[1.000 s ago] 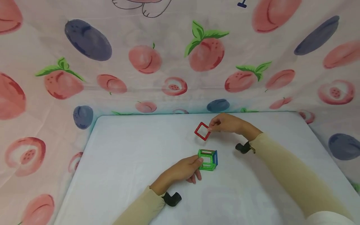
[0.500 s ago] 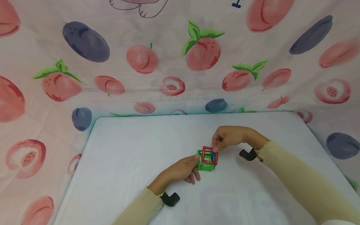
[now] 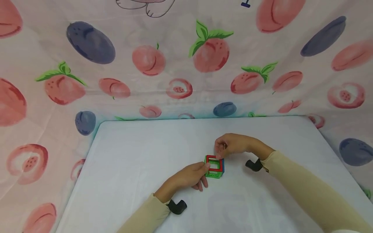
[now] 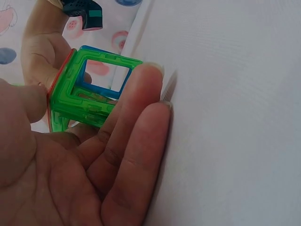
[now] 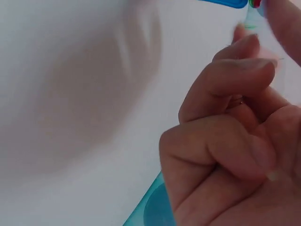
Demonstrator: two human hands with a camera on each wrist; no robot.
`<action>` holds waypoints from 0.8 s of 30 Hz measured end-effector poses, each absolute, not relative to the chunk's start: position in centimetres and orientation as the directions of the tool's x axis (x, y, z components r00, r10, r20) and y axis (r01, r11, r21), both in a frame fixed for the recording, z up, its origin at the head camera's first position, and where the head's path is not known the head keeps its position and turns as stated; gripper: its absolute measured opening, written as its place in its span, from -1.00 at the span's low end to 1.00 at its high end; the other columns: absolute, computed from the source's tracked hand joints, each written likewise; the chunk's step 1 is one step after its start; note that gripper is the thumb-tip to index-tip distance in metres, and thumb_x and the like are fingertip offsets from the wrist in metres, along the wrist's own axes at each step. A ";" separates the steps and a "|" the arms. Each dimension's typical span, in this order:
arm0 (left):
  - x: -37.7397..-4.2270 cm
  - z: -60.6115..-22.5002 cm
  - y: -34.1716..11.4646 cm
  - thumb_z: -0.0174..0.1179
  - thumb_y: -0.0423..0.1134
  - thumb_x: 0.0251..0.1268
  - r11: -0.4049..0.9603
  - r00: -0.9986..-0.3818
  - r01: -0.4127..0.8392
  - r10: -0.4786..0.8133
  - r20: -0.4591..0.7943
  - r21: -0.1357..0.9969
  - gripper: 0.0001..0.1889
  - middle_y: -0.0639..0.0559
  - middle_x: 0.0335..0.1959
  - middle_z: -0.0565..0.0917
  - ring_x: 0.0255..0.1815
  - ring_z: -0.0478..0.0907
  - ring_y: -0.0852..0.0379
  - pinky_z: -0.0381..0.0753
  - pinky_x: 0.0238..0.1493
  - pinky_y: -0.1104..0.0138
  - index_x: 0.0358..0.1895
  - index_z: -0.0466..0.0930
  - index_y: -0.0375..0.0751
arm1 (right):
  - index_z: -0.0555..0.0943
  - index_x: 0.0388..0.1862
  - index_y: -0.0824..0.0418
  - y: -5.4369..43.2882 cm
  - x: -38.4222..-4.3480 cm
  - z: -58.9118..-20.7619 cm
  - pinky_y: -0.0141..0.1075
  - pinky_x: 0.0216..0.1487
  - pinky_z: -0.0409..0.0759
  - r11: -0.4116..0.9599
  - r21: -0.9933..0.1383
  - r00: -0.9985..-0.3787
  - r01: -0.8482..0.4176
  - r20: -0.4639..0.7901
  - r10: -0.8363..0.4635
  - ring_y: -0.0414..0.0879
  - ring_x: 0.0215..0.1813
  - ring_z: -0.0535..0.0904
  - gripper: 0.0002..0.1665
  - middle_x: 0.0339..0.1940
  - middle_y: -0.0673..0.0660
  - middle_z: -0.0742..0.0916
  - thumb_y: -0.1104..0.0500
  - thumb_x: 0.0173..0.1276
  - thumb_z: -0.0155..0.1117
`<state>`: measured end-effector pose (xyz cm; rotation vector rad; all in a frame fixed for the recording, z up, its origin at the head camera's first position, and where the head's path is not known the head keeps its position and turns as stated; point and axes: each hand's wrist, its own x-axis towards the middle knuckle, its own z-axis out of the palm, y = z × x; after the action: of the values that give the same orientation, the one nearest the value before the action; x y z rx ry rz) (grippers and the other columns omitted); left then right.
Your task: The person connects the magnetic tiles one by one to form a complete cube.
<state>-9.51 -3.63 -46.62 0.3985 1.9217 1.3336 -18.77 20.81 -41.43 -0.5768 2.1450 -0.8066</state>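
Observation:
A small cube of see-through magnetic tiles (image 3: 213, 175), green with a blue side (image 4: 104, 91), sits near the middle of the white table. My left hand (image 3: 186, 176) grips its left side, thumb on top at the near corner; its lower fingers extend along the tabletop in the left wrist view. Over the cube's top lies a red square magnetic tile (image 3: 222, 165), level with the upper edges. At its far edge, the thumb and index finger of my right hand (image 3: 234, 143) pinch it. In the right wrist view the remaining fingers curl inward, and just a blue tile edge (image 5: 230, 3) shows.
The white table (image 3: 140, 152) extends around both hands, with its far edge against a fruit-print cloth (image 3: 180, 42). A black wrist camera (image 3: 177, 207) sticks out from the left cuff, another black camera (image 3: 254, 165) from the right.
My right hand has brought the red tile from behind the cube toward me and down, turning it from diamond-wise to flat over the top. The left hand stays on the cube.

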 end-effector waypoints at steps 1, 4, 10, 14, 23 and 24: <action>-9.5 -46.6 -3.6 -0.17 0.19 0.66 0.408 -0.670 -0.158 0.624 -0.401 0.899 -0.55 -0.06 -0.40 0.75 -0.49 0.68 0.03 0.63 -0.40 0.28 0.02 0.53 -0.10 | 0.72 -0.22 0.10 20.8 -18.7 -41.5 -0.30 -0.32 0.40 0.700 -0.702 -0.611 -0.131 -0.499 -0.615 -0.13 -0.37 0.45 -0.80 -0.49 -0.03 0.56 -0.01 0.42 0.38; -9.5 -46.6 -3.6 -0.16 0.18 0.66 0.409 -0.674 -0.158 0.621 -0.401 0.899 -0.56 -0.06 -0.40 0.75 -0.49 0.67 0.02 0.63 -0.40 0.27 0.01 0.53 -0.09 | 0.73 -0.21 0.10 20.8 -18.7 -41.8 -0.32 -0.36 0.32 0.707 -0.700 -0.591 -0.101 -0.529 -0.608 -0.14 -0.43 0.38 -0.68 -0.55 -0.04 0.48 -0.10 0.53 0.23; -9.7 -46.4 -3.4 -0.17 0.19 0.66 0.407 -0.669 -0.154 0.628 -0.398 0.901 -0.55 -0.04 -0.39 0.75 -0.49 0.68 0.03 0.63 -0.40 0.28 0.02 0.53 -0.09 | 0.72 -0.27 0.17 20.7 -18.7 -42.8 -0.34 -0.43 0.20 0.682 -0.731 -0.534 0.019 -0.584 -0.612 -0.16 -0.53 0.24 -0.60 -0.61 -0.04 0.43 -0.09 0.58 0.16; -9.9 -46.5 -3.4 -0.17 0.19 0.65 0.413 -0.666 -0.151 0.629 -0.401 0.898 -0.55 -0.03 -0.40 0.75 -0.50 0.68 0.05 0.63 -0.41 0.29 0.04 0.54 -0.07 | 0.71 -0.20 0.18 20.6 -18.7 -43.4 -0.31 -0.38 0.23 0.673 -0.731 -0.515 0.110 -0.621 -0.591 -0.13 -0.46 0.29 -0.60 -0.52 -0.02 0.54 -0.11 0.57 0.15; -10.1 -46.5 -3.7 -0.17 0.20 0.65 0.413 -0.666 -0.169 0.621 -0.413 0.895 -0.55 -0.03 -0.42 0.75 -0.51 0.68 0.05 0.63 -0.43 0.29 0.03 0.54 -0.06 | 0.69 -0.15 0.21 20.3 -18.9 -43.7 -0.29 -0.39 0.20 0.661 -0.737 -0.488 0.143 -0.633 -0.601 -0.11 -0.45 0.28 -0.56 -0.50 0.00 0.55 -0.12 0.59 0.12; -10.1 -46.5 -3.7 -0.17 0.20 0.65 0.413 -0.666 -0.171 0.621 -0.414 0.894 -0.55 -0.03 -0.42 0.75 -0.51 0.67 0.05 0.63 -0.43 0.29 0.03 0.55 -0.06 | 0.67 -0.16 0.22 20.3 -18.9 -43.6 -0.30 -0.40 0.20 0.661 -0.739 -0.492 0.132 -0.627 -0.604 -0.12 -0.46 0.28 -0.57 -0.51 0.00 0.53 -0.12 0.60 0.11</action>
<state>-10.13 -3.73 -46.51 0.3828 1.9140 1.3289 -18.90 20.26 -43.63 -0.3714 1.8888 -0.9337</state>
